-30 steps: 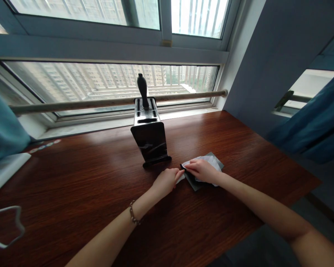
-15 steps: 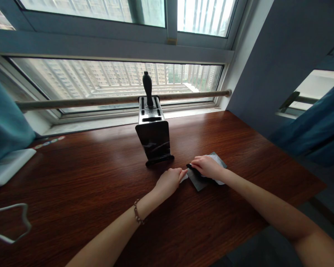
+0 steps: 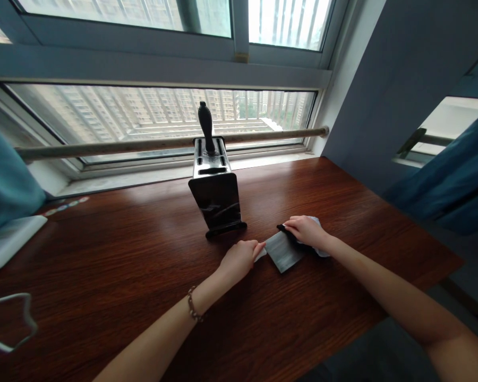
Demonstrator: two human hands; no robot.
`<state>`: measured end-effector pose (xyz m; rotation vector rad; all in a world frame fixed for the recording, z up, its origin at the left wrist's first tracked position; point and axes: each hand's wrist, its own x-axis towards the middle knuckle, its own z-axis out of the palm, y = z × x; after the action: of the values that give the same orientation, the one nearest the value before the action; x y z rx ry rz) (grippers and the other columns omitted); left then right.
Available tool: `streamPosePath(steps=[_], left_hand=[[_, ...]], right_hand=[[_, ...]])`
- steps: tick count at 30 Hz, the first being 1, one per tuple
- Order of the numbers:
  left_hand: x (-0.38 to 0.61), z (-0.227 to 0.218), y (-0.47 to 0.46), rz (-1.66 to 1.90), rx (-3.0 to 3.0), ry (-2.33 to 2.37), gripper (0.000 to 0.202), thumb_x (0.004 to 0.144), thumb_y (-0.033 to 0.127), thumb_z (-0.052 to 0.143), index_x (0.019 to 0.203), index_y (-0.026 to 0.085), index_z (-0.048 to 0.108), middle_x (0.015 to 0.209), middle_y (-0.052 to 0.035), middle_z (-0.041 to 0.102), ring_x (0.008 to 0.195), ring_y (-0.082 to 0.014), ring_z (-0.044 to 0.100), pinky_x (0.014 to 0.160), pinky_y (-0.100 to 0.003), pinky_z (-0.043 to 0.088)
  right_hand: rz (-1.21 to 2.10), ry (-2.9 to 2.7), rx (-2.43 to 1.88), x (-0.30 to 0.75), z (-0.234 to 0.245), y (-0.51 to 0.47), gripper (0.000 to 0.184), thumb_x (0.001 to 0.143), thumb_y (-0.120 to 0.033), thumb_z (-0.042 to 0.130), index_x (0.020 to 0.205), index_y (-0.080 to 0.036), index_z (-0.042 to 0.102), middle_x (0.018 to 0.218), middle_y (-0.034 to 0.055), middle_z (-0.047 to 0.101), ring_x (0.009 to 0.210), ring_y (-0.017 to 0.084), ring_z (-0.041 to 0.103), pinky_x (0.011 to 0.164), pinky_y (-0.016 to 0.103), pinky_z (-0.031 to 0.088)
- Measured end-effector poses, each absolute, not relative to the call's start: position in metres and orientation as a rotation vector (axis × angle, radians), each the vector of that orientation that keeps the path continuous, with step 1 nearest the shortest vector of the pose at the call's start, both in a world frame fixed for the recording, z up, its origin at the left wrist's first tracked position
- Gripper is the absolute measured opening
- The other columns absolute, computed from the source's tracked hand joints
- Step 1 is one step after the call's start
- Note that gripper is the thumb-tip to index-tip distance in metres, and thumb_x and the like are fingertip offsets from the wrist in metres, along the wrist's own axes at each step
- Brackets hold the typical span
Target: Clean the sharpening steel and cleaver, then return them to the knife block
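A broad, flat rectangular metal blade, like that of a cleaver, lies low over the table. My left hand, with a bead bracelet at its wrist, is closed at the blade's left end; the handle is hidden in it. A small pale piece shows beneath those fingers. On the blade's right part, my right hand presses a bunched black-and-white cloth, fingers closed on it. Behind my left hand stands a dark, slotted knife block with one black-handled knife upright in it.
The brown wooden table reaches to the window sill. A white flat device lies at the left edge, with a white cable nearer me. A rail crosses the window, and blue curtains hang on both sides.
My right hand has slid right along the blade with the cloth, uncovering more of the metal. My left hand stays at the blade's left end. The view has shifted slightly.
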<state>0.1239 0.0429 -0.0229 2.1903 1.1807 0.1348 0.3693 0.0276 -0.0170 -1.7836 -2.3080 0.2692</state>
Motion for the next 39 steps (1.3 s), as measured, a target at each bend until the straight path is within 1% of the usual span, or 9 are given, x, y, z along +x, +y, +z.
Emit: streamPosePath(steps=[3, 7, 14, 20, 25, 29, 32, 34, 39], left_hand=[[0.123, -0.026, 0.044, 0.136, 2.187, 1.170, 0.060, 0.087, 0.061, 0.020, 0.072, 0.017, 0.059, 0.057, -0.0020, 0.059, 0.045, -0.0115, 0.048, 0.050, -0.023, 0.028], [0.123, -0.029, 0.045, 0.138, 2.166, 1.163, 0.062, 0.086, 0.063, 0.019, 0.071, 0.017, 0.058, 0.054, -0.0015, 0.057, 0.043, -0.0115, 0.048, 0.048, -0.023, 0.027], [0.124, -0.031, 0.047, 0.162, 2.139, 1.140, 0.060, 0.085, 0.063, 0.020, 0.067, 0.017, 0.055, 0.053, -0.0010, 0.057, 0.043, -0.0110, 0.048, 0.048, -0.023, 0.028], [0.124, -0.028, 0.047, 0.137, 2.111, 1.129, 0.062, 0.085, 0.063, 0.019, 0.068, 0.016, 0.055, 0.055, -0.0012, 0.058, 0.042, -0.0105, 0.048, 0.048, -0.023, 0.030], [0.124, -0.027, 0.046, 0.117, 2.124, 1.133, 0.062, 0.085, 0.063, 0.018, 0.069, 0.016, 0.055, 0.055, -0.0012, 0.058, 0.042, -0.0108, 0.049, 0.047, -0.023, 0.030], [0.124, -0.028, 0.046, 0.107, 2.119, 1.133, 0.062, 0.085, 0.063, 0.018, 0.069, 0.017, 0.055, 0.055, -0.0008, 0.058, 0.041, -0.0105, 0.049, 0.047, -0.023, 0.030], [0.124, -0.029, 0.047, 0.123, 2.119, 1.128, 0.061, 0.086, 0.063, 0.018, 0.068, 0.017, 0.054, 0.054, -0.0004, 0.058, 0.039, -0.0101, 0.048, 0.047, -0.023, 0.030], [0.124, -0.029, 0.047, 0.123, 2.118, 1.132, 0.060, 0.086, 0.062, 0.018, 0.067, 0.017, 0.053, 0.054, -0.0003, 0.058, 0.039, -0.0101, 0.048, 0.046, -0.023, 0.030], [0.124, -0.028, 0.046, 0.137, 2.131, 1.128, 0.061, 0.086, 0.063, 0.018, 0.068, 0.017, 0.054, 0.054, -0.0006, 0.057, 0.041, -0.0106, 0.049, 0.047, -0.023, 0.030]], right_hand=[[0.245, -2.274, -1.829, 0.382, -0.020, 0.029, 0.038, 0.089, -0.038, 0.033, 0.086, -0.021, 0.067, 0.083, 0.0047, 0.066, 0.079, 0.015, 0.059, 0.070, 0.025, 0.038], [0.243, -2.197, -1.860, 0.399, -0.024, 0.030, 0.035, 0.088, -0.036, 0.036, 0.094, -0.020, 0.067, 0.086, 0.0053, 0.066, 0.082, 0.016, 0.059, 0.073, 0.025, 0.039], [0.223, -2.058, -1.875, 0.413, -0.031, 0.027, 0.038, 0.088, -0.040, 0.035, 0.098, -0.020, 0.066, 0.084, 0.0051, 0.066, 0.081, 0.016, 0.059, 0.074, 0.026, 0.040], [0.264, -1.914, -1.867, 0.417, -0.038, 0.025, 0.035, 0.087, -0.038, 0.039, 0.100, -0.018, 0.065, 0.096, 0.0063, 0.067, 0.090, 0.016, 0.060, 0.082, 0.027, 0.042], [0.302, -1.853, -1.869, 0.416, -0.040, 0.025, 0.032, 0.085, -0.036, 0.042, 0.097, -0.017, 0.064, 0.098, 0.0071, 0.067, 0.092, 0.017, 0.060, 0.083, 0.028, 0.042], [0.297, -1.838, -1.898, 0.419, -0.041, 0.025, 0.029, 0.085, -0.037, 0.042, 0.095, -0.019, 0.062, 0.094, 0.0065, 0.067, 0.088, 0.017, 0.061, 0.079, 0.028, 0.042], [0.258, -1.796, -1.954, 0.422, -0.043, 0.026, 0.025, 0.083, -0.039, 0.044, 0.092, -0.018, 0.056, 0.081, 0.0049, 0.065, 0.076, 0.016, 0.060, 0.069, 0.027, 0.041], [0.248, -1.767, -1.967, 0.424, -0.044, 0.027, 0.022, 0.082, -0.039, 0.046, 0.090, -0.019, 0.051, 0.076, 0.0037, 0.063, 0.070, 0.015, 0.059, 0.065, 0.026, 0.039], [0.267, -1.756, -1.957, 0.429, -0.044, 0.029, 0.017, 0.081, -0.037, 0.046, 0.082, -0.020, 0.045, 0.074, 0.0020, 0.060, 0.067, 0.014, 0.056, 0.064, 0.025, 0.038]])
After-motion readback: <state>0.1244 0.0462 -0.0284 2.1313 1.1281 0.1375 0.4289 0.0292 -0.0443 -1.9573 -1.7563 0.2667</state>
